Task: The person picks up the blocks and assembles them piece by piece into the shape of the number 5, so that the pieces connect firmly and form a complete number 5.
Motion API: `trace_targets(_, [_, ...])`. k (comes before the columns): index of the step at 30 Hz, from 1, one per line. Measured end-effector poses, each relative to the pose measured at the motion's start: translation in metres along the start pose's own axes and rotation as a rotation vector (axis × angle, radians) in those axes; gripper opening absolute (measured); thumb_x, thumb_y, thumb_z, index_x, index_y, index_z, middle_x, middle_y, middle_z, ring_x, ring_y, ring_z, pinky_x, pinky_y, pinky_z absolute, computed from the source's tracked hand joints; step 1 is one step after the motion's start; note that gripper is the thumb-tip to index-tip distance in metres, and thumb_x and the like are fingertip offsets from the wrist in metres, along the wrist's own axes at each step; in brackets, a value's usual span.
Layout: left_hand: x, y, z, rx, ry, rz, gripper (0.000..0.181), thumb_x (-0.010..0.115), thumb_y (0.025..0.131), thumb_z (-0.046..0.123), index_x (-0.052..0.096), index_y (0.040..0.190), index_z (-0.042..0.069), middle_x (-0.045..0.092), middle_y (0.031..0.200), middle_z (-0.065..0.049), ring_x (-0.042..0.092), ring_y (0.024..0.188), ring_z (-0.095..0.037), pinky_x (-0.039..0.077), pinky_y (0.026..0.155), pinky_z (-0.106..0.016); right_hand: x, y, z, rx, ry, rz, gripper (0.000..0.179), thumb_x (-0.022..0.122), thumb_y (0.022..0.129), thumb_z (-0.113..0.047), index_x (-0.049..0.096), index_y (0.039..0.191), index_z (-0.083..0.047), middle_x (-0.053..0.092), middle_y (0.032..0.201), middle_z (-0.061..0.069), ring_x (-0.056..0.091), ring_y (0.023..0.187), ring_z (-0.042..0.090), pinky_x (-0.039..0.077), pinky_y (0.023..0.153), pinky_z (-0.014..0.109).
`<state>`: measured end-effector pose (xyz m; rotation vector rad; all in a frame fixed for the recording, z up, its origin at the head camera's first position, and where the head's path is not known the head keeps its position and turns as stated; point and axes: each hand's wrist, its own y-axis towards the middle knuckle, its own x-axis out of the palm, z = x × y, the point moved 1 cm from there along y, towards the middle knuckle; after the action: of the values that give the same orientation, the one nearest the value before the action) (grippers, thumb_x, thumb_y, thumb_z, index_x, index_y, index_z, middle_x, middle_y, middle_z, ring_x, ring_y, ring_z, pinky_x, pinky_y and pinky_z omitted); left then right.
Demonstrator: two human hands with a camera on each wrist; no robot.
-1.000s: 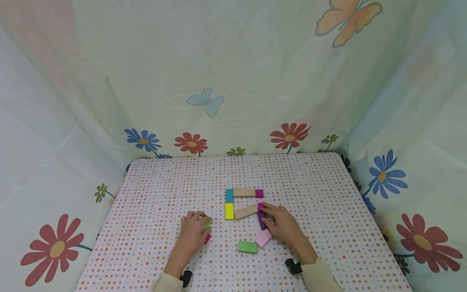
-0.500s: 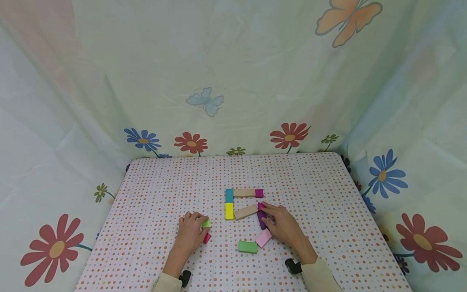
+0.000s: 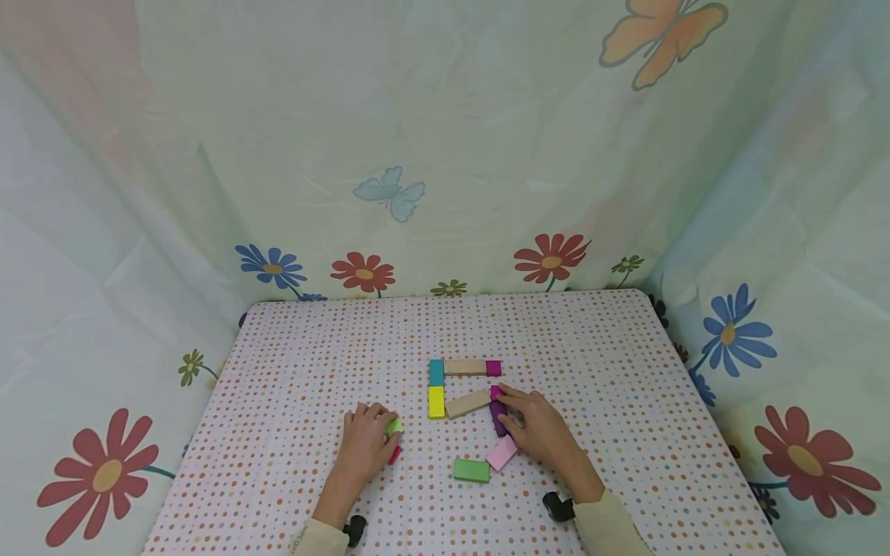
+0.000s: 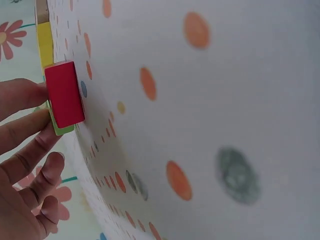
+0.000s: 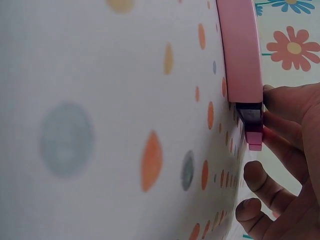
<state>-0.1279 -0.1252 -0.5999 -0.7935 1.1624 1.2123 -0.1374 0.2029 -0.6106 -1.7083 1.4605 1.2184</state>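
Note:
My left hand pinches a light green block left of the layout, its far fingers partly hidden. In the left wrist view a red block stands in front of the green one, close to the thumb. At the right, my right hand rests its fingertips on the layout: index at a small magenta block, thumb at a dark purple block. A pink block lies just nearer, set at a slant, and a green block lies beside it.
A blue block and a yellow block form a column. Two plain wooden blocks, one straight and one slanted, lead right from it. Another magenta block ends the upper row. Flowered curtains surround the dotted table.
My left hand shifts slightly left, then slightly back right, at the light green block, so more of the red block shows briefly. My right hand and the laid blocks stay put.

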Motion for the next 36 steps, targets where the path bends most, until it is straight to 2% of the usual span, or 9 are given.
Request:
trace_targets(8, [0.000, -0.003, 0.006, 0.091, -0.033, 0.066, 0.028, 0.084, 0.090, 0.029, 0.080, 0.114, 0.016, 0.073, 0.110, -0.001, 0.058, 0.101, -0.021, 0.043, 0.085, -0.041, 0.000, 0.000, 0.000, -0.003, 0.003, 0.006, 0.045, 0.075, 0.099, -0.029, 0.069, 0.140, -0.011, 0.061, 0.156, 0.005, 0.062, 0.138, 0.036, 0.041, 0.123, 0.061])
trace_targets(12, [0.000, -0.004, 0.011, 0.142, -0.060, 0.062, 0.029, 0.084, 0.090, 0.029, 0.080, 0.116, 0.016, 0.072, 0.109, 0.000, 0.058, 0.102, -0.020, 0.042, 0.084, -0.039, 0.000, 0.001, 0.000, -0.001, -0.001, 0.009, 0.045, 0.076, 0.099, -0.028, 0.069, 0.140, -0.011, 0.061, 0.156, 0.006, 0.062, 0.138, 0.036, 0.041, 0.123, 0.062])
trace_targets(16, [0.000, -0.006, 0.017, 0.186, -0.081, 0.019, 0.028, 0.083, 0.091, 0.029, 0.080, 0.116, 0.017, 0.073, 0.110, 0.002, 0.059, 0.103, -0.018, 0.041, 0.084, -0.038, -0.001, 0.000, -0.001, -0.001, 0.000, 0.025, 0.045, 0.077, 0.097, -0.025, 0.070, 0.139, -0.010, 0.062, 0.155, 0.006, 0.063, 0.136, 0.037, 0.043, 0.122, 0.061])
trace_targets(21, [-0.001, -0.008, 0.024, 0.246, -0.112, -0.071, 0.027, 0.083, 0.091, 0.030, 0.080, 0.116, 0.019, 0.072, 0.112, 0.004, 0.056, 0.101, -0.014, 0.039, 0.083, -0.034, -0.002, 0.000, -0.001, -0.004, 0.008, 0.025, 0.044, 0.077, 0.097, -0.025, 0.070, 0.139, -0.010, 0.062, 0.155, 0.007, 0.063, 0.136, 0.037, 0.043, 0.121, 0.062])
trace_targets(25, [0.001, -0.010, 0.029, 0.262, -0.124, -0.138, 0.027, 0.082, 0.091, 0.034, 0.081, 0.115, 0.021, 0.072, 0.111, 0.006, 0.054, 0.100, -0.012, 0.040, 0.084, -0.033, -0.002, 0.000, -0.001, -0.002, 0.005, 0.010, 0.045, 0.076, 0.099, -0.026, 0.069, 0.140, -0.010, 0.061, 0.156, 0.006, 0.062, 0.137, 0.037, 0.042, 0.122, 0.062])
trace_targets(36, [0.009, -0.015, 0.041, 0.300, -0.143, -0.200, 0.026, 0.080, 0.093, 0.036, 0.081, 0.116, 0.023, 0.071, 0.112, 0.010, 0.051, 0.101, -0.008, 0.040, 0.085, -0.032, 0.000, 0.000, 0.001, -0.013, 0.012, 0.024, 0.045, 0.077, 0.097, -0.024, 0.070, 0.138, -0.008, 0.062, 0.154, 0.008, 0.063, 0.136, 0.037, 0.042, 0.121, 0.063])
